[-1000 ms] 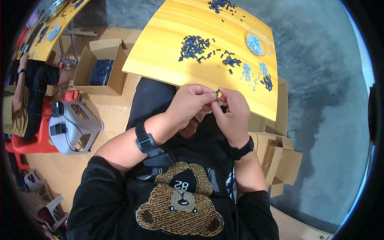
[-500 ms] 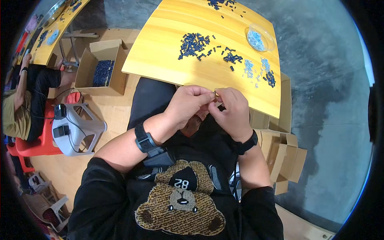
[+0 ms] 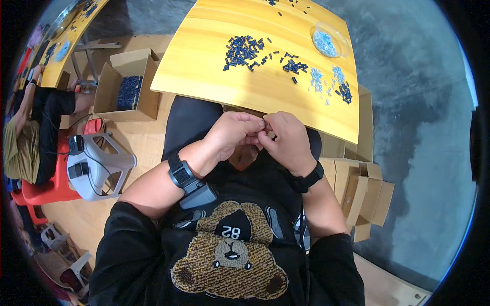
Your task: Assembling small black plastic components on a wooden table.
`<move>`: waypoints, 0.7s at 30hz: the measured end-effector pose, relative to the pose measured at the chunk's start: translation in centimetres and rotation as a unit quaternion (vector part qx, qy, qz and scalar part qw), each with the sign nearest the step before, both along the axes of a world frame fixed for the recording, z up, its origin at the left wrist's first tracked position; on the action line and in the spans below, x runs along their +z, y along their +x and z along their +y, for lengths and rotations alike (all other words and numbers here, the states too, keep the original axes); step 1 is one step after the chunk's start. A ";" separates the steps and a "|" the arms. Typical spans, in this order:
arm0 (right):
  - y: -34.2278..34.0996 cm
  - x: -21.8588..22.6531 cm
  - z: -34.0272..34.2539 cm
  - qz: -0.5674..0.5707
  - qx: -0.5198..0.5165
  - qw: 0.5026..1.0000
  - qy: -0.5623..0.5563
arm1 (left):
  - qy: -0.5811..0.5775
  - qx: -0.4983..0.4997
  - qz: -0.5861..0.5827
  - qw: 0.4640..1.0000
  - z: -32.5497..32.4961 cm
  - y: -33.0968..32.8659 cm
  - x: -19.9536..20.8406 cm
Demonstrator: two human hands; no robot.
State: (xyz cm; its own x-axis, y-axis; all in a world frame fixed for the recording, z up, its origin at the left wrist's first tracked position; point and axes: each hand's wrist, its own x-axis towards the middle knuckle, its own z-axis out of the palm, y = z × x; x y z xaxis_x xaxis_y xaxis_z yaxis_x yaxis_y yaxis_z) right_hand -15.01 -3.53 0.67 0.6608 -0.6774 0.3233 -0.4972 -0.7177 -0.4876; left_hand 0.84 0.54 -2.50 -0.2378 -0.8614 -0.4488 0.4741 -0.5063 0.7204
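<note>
My left hand (image 3: 230, 133) and my right hand (image 3: 289, 140) meet just off the near edge of the yellow table (image 3: 204, 84), over my lap. Thumbs and fingertips of both are pinched together on a tiny dark piece (image 3: 265, 124); the fingers hide most of it, so its kind cannot be made out. Beyond them on the tabletop lies a large heap of small black parts (image 3: 242, 52). A smaller black cluster (image 3: 294, 66) sits to its right, followed by little piles of silvery pins (image 3: 316, 79) and more black parts (image 3: 345, 93).
A clear round dish (image 3: 325, 43) of silvery pieces stands at the table's far right. Left of the table, a cardboard box (image 3: 145, 92) holds black parts. A grey-white stool (image 3: 99, 176) carries cabled devices. Another person (image 3: 48, 127) sits far left. Open cartons (image 3: 365, 199) are at right.
Both pinched hands have shifted slightly left together. The piece between the fingertips is more covered now. The table appears a little higher and further left in view.
</note>
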 end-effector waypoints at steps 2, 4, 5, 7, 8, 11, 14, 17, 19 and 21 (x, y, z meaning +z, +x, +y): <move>0.0 -0.4 0.0 0.008 -0.002 1.000 0.002 | 0.020 0.004 0.005 1.000 -0.1 0.0 -0.5; 0.2 -1.0 0.0 -0.011 -0.025 0.999 0.021 | 0.040 0.010 0.010 0.999 -0.2 -0.1 -1.0; 0.3 -1.2 0.0 -0.011 -0.025 0.999 0.023 | 0.044 0.015 0.019 0.999 -0.3 -0.3 -1.4; 0.5 -1.8 0.0 -0.028 -0.072 0.997 0.020 | 0.050 0.021 0.028 0.998 -0.5 -0.5 -2.1; 0.5 -2.0 -0.1 -0.027 -0.072 0.997 0.022 | 0.055 0.027 0.038 0.997 -0.7 -0.6 -2.5; 0.6 -2.5 -0.5 -0.002 -0.097 0.994 0.048 | 0.064 0.042 0.060 0.995 -1.0 -1.0 -3.5; 0.6 -2.9 -0.8 -0.006 -0.106 0.993 0.057 | 0.065 0.049 0.082 0.993 -1.4 -1.2 -4.1; 0.5 -3.1 -1.0 0.010 -0.101 0.993 0.064 | 0.073 0.047 0.090 0.992 -1.5 -1.2 -4.5; 0.4 -3.1 -1.0 -0.004 -0.085 0.994 0.068 | 0.085 0.046 0.090 0.991 -1.5 -1.4 -4.4; 0.4 -3.1 -1.0 -0.001 -0.083 0.995 0.061 | 0.072 0.087 0.119 0.986 -1.4 -1.7 -4.3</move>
State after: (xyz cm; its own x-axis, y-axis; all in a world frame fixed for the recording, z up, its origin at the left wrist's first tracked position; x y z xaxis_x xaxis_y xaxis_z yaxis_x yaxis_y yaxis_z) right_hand -14.60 -4.55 -2.44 0.5352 -0.8121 0.2326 -0.6034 -0.5602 -0.5676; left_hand -0.86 -0.87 -6.77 -0.2051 -0.8304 -0.5181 0.7105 -0.4903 0.5047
